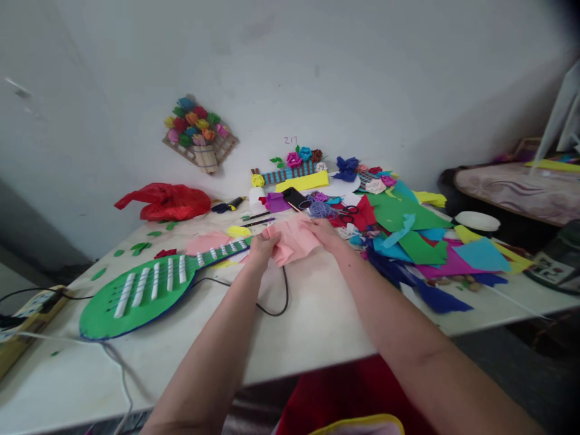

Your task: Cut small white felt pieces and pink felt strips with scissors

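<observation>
A crumpled sheet of pink paper (293, 240) lies on the white table (317, 326), and both my hands grip it. My left hand (263, 246) pinches its left edge with closed fingers. My right hand (325, 232) has closed fingers on the sheet's right side. Just left of my hands lies a green paper guitar (145, 290) with white strips across it. A black cable (276, 302) curls on the table under my hands.
A pile of coloured paper sheets (421, 241) covers the right of the table. Scissors (348, 211), a phone (295, 198), pens and paper roses (299, 158) sit at the back. A red plastic bag (170, 202) lies far left. A flower craft (199, 133) hangs on the wall.
</observation>
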`<state>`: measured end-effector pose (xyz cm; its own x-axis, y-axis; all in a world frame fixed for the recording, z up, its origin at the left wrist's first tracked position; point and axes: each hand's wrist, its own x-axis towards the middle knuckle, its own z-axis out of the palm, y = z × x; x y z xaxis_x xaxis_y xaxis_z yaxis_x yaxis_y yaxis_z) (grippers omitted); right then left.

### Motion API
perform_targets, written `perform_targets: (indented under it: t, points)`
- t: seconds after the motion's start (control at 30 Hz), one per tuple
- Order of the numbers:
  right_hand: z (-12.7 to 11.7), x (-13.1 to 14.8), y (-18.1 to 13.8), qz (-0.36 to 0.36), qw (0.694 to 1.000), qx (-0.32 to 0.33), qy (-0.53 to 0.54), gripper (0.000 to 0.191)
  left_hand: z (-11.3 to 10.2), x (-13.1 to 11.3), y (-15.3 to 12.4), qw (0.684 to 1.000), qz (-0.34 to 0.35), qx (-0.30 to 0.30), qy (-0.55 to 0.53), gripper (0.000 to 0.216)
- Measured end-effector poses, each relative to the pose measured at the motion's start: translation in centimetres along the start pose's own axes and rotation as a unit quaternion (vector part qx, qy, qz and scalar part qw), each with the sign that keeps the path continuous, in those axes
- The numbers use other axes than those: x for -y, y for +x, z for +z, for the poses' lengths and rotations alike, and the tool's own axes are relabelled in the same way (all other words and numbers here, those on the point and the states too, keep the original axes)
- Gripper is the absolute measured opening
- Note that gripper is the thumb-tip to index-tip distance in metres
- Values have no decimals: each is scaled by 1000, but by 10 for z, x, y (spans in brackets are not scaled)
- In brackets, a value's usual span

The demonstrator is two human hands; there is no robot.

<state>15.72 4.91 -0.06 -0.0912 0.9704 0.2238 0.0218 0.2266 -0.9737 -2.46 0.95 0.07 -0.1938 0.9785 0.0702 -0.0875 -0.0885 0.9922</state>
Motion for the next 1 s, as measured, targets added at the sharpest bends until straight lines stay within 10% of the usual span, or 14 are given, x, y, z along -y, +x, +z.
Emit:
perform_targets:
  t: [0.4,0.73,1.0]
  points:
    - [-1,7,0,49,997,-38,36,31,4,-6,-6,999,-1,28,21,37]
    - [-17,22,-9,143,967,74,196,16,4,-21,-6,986,-112,52,-108,64]
    - [-23,25,-14,187,962,152,128,20,4,-15,-15,988,-82,134,-9,33]
